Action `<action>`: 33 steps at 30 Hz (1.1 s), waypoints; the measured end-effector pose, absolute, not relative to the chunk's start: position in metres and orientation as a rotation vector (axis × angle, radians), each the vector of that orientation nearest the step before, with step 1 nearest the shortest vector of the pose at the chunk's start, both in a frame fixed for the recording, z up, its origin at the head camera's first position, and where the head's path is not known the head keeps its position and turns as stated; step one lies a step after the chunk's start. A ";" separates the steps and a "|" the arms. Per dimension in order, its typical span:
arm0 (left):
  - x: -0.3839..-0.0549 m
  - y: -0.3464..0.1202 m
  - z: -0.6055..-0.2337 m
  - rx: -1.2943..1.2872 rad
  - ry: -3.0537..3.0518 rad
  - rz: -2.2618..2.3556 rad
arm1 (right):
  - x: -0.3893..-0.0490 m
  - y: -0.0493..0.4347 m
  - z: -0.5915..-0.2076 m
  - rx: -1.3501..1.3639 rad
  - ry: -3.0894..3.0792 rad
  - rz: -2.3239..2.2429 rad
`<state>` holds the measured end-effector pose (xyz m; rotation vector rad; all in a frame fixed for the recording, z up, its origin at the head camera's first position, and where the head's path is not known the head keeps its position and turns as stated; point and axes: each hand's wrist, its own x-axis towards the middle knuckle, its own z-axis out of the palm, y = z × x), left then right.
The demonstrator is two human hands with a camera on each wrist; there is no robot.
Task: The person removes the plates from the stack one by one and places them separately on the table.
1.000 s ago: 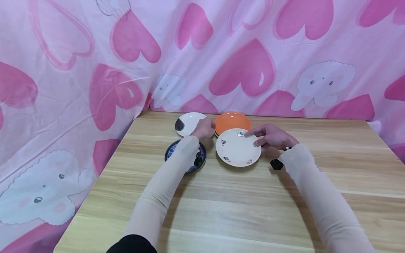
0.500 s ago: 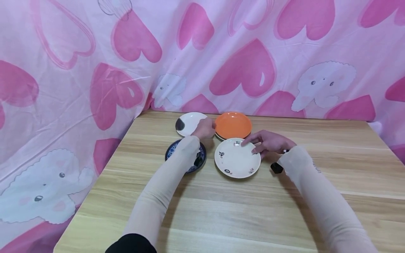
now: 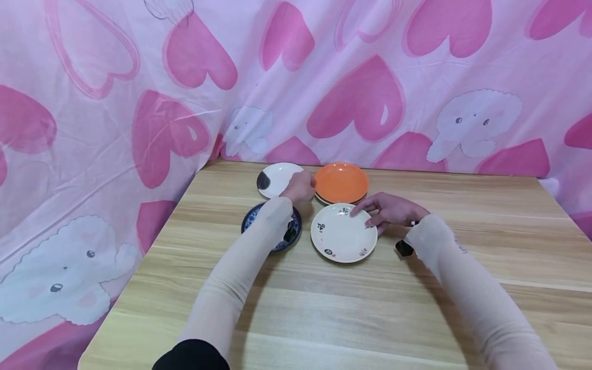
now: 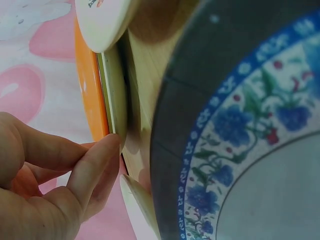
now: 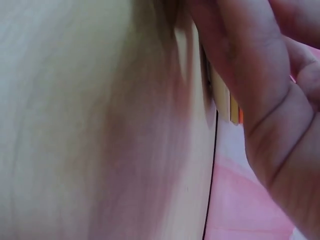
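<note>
In the head view, a cream plate (image 3: 344,234) with small dark prints lies low over the table, in front of a stack topped by an orange plate (image 3: 341,183). My right hand (image 3: 390,211) grips the cream plate by its right rim, fingers over the edge. At the stack's left edge is my left hand (image 3: 299,187). The left wrist view shows that hand (image 4: 60,175) pinching the rims of the stack, with the orange plate (image 4: 88,85) uppermost and paler plates (image 4: 116,95) beneath. Fingers and palm fill much of the right wrist view.
A white plate (image 3: 277,177) with a black patch lies behind the left hand. Below my left forearm sits a dark-rimmed blue floral plate (image 3: 251,220), partly hidden by the sleeve. A pink heart-print curtain (image 3: 356,103) hangs behind the wooden table (image 3: 324,318).
The right hand has brought the cream plate toward the person and slightly left, uncovering more of the orange plate. The left hand has stayed at the stack's edge.
</note>
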<state>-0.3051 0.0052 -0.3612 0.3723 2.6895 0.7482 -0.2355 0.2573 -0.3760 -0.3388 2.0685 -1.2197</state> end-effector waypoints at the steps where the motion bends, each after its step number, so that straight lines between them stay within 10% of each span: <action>1: -0.305 0.005 -0.361 0.373 2.686 0.750 | -0.236 0.257 -0.376 -0.334 2.074 -1.218; 33: -0.309 0.005 -0.361 0.377 2.678 0.715 | -0.235 0.235 -0.375 -0.361 2.477 -0.928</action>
